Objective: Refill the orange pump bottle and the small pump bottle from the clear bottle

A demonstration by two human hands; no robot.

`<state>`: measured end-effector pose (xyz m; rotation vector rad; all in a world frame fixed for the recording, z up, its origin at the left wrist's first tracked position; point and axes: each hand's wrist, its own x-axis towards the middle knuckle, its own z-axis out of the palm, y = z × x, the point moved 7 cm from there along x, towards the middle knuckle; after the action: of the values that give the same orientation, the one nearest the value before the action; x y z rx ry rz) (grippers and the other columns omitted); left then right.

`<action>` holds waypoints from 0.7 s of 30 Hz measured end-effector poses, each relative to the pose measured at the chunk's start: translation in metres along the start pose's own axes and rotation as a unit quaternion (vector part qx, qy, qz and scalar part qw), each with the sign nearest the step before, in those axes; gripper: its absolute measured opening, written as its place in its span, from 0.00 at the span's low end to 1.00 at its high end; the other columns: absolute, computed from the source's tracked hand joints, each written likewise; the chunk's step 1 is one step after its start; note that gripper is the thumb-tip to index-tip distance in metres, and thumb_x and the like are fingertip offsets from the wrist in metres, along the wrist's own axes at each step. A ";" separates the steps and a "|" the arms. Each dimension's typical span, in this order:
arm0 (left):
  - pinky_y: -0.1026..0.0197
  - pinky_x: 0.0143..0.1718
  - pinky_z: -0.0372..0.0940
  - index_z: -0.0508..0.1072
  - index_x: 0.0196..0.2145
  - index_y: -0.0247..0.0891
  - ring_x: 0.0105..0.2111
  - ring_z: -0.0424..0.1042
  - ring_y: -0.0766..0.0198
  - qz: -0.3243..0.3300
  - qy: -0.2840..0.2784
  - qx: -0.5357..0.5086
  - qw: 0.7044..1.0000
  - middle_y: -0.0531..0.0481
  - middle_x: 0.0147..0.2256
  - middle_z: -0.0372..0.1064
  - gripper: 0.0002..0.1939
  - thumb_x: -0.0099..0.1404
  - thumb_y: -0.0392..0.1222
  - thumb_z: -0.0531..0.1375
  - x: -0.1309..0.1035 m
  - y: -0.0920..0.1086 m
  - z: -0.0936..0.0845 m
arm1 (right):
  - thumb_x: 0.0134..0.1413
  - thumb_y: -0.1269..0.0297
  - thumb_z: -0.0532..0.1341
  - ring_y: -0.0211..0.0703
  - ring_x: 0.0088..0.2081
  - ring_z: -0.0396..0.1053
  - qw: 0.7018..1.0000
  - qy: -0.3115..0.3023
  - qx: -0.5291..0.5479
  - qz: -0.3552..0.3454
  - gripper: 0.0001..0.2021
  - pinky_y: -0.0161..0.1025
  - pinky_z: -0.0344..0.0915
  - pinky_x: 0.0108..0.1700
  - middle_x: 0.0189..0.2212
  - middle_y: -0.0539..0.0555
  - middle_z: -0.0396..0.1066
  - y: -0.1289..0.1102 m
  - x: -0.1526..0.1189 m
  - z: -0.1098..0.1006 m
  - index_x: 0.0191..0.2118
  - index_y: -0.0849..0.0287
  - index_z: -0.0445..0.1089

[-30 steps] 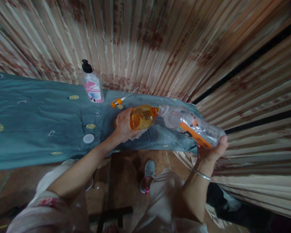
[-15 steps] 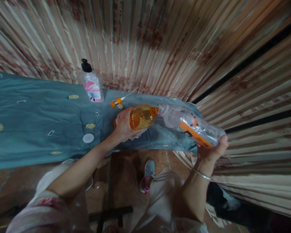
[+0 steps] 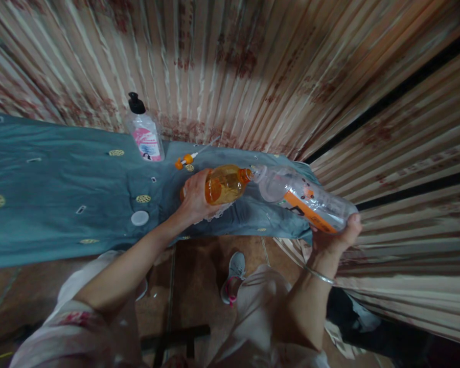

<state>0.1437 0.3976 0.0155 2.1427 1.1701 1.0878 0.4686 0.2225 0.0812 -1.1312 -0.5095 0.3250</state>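
My left hand (image 3: 197, 198) is wrapped round an amber see-through bottle (image 3: 226, 185), whose neck points to the right. My right hand (image 3: 335, 237) grips the base end of a large clear plastic bottle (image 3: 306, 197) with an orange label, tilted with its mouth toward the left. The two bottle mouths meet, or nearly so; I cannot tell exactly how they touch. Behind the amber bottle lies an orange pump top (image 3: 184, 162) with a thin clear tube. A round white cap (image 3: 140, 218) rests on the cloth left of my left hand.
A clear pump bottle (image 3: 147, 138) with a black top and pink label stands at the back of the teal cloth-covered table (image 3: 53, 189). Pleated curtains (image 3: 214, 66) hang close behind and to the right. Below the front edge are a tiled floor and my shoe (image 3: 235, 271).
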 end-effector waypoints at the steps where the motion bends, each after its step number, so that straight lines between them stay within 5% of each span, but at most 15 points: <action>1: 0.34 0.66 0.61 0.60 0.63 0.40 0.61 0.70 0.36 0.001 0.001 -0.001 1.000 0.35 0.60 0.70 0.50 0.46 0.51 0.75 0.000 0.000 0.000 | 0.43 0.36 0.62 0.38 0.23 0.58 1.000 -0.005 -0.002 -0.002 0.28 0.31 0.50 0.17 0.29 0.50 0.66 -0.001 0.000 0.001 0.41 0.54 0.75; 14: 0.34 0.64 0.62 0.60 0.62 0.38 0.60 0.71 0.36 0.003 0.005 -0.002 1.000 0.34 0.59 0.70 0.49 0.46 0.51 0.74 0.000 0.001 0.000 | 0.43 0.35 0.62 0.42 0.26 0.61 1.000 0.003 -0.007 0.003 0.30 0.35 0.57 0.22 0.31 0.51 0.66 0.000 0.000 -0.002 0.45 0.54 0.74; 21: 0.31 0.65 0.61 0.60 0.62 0.38 0.61 0.69 0.34 -0.013 -0.003 0.010 1.000 0.33 0.60 0.69 0.50 0.46 0.53 0.75 0.000 0.000 0.000 | 0.42 0.36 0.62 0.37 0.23 0.56 1.000 0.000 -0.011 -0.006 0.26 0.33 0.53 0.19 0.29 0.50 0.66 -0.002 0.001 -0.002 0.37 0.54 0.73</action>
<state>0.1440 0.3979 0.0156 2.1392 1.2075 1.0619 0.4705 0.2211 0.0827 -1.1487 -0.5201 0.3096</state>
